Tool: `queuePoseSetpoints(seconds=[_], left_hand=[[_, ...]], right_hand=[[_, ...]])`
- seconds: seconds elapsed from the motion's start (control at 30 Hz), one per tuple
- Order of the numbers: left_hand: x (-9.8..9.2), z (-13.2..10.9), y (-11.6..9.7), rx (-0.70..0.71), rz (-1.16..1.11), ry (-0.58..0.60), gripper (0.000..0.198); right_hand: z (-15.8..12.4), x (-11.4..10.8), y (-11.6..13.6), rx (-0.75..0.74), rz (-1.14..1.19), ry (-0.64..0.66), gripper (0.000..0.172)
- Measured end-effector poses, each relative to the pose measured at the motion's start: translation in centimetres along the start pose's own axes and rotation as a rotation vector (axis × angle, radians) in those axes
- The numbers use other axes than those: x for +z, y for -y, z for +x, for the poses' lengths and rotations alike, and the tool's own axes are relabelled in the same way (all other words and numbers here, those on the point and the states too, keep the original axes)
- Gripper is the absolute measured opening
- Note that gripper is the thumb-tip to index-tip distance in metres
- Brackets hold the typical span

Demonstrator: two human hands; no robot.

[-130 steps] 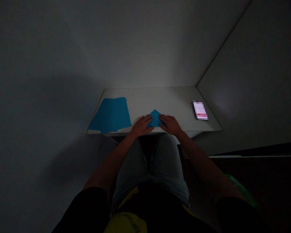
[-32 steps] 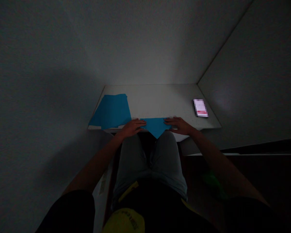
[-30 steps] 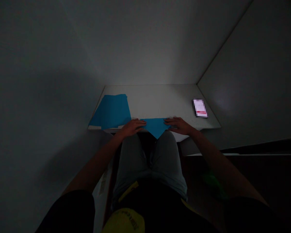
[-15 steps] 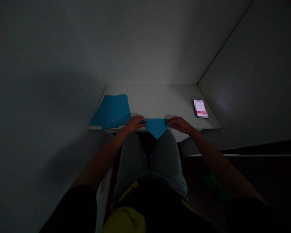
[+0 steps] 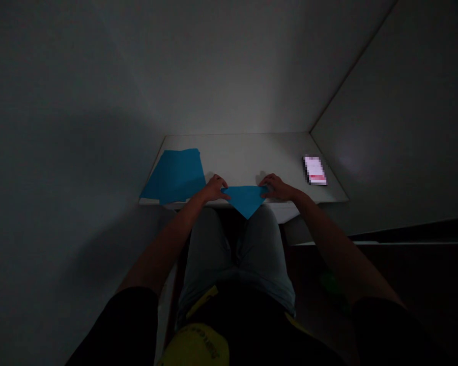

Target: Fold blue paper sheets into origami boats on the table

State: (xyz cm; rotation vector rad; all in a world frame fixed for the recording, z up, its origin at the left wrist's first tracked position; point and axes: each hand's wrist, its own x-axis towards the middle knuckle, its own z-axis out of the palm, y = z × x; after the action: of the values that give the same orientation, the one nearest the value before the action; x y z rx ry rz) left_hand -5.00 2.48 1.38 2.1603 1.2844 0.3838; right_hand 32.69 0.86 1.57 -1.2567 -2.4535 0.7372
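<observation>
Where the dim light falls on the small white table (image 5: 248,152) set in a corner between grey walls, a folded blue paper triangle (image 5: 245,199) lies at the near edge, its long straight side flat on the tabletop and its point hanging over the edge toward the person's lap. The triangle sits squarely between the two hands. The left hand (image 5: 212,188) meets its left corner and the right hand (image 5: 277,187) meets its right corner. Both hands are curled, knuckles raised, with the fingertips drawn together at the paper's ends and touching them. In this darkness I cannot tell whether the fingers pinch the corners or only press them down. Both forearms reach in from below, on either side of the grey-clad knees. Just beside the left hand, on the table's left part, lies a flat stack of blue paper sheets (image 5: 175,175), apart from the triangle. Well off to the right of the right hand, near the table's right edge, lies a phone with a lit screen (image 5: 315,170).
</observation>
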Motion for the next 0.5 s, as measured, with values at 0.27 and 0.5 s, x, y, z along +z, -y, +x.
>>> queuePoseSetpoints(seconds=[0.27, 0.5], left_hand=[[0.0, 0.2, -0.2, 0.023, -0.038, 0.049, 0.046], [0.2, -0.7, -0.7, 0.047, -0.097, -0.027, 0.062]], right_hand=[[0.4, -0.8, 1.1, 0.083, 0.078, 0.075, 0.040], [-0.9, 0.1, 2.5, 0.058, 0.307, 0.024, 0.034]])
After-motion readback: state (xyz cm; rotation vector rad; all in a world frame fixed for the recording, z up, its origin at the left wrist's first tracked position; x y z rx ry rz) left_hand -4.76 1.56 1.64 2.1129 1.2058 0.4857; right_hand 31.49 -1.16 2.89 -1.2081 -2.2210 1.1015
